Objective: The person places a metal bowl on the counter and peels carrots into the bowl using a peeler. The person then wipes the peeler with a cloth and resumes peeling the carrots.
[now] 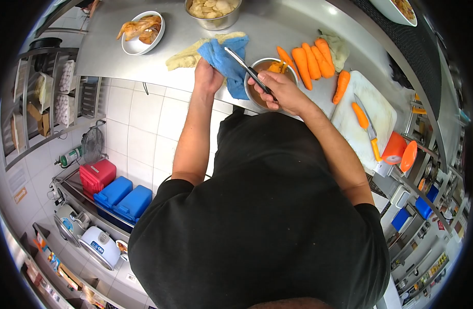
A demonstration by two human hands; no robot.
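My left hand (208,77) grips the lower left part of a blue cloth (229,62) above the steel counter's front edge. In my right hand (280,90) is a peeler (249,70) with a black handle, its metal end pointing up and left over the cloth. Below my right hand stands a metal bowl (251,85) with brownish liquid and orange pieces in it. Several carrots (312,61) lie to the right of the bowl. On the white cutting board (352,121) are a short carrot piece (360,115) and a knife (373,135) with a yellow handle.
A yellowish cloth (182,57) lies left of the blue one. Behind are a white bowl of chicken (137,47) and a metal bowl of pale pieces (216,23). A greenish cloth (339,51) and an orange container (394,148) are at the right.
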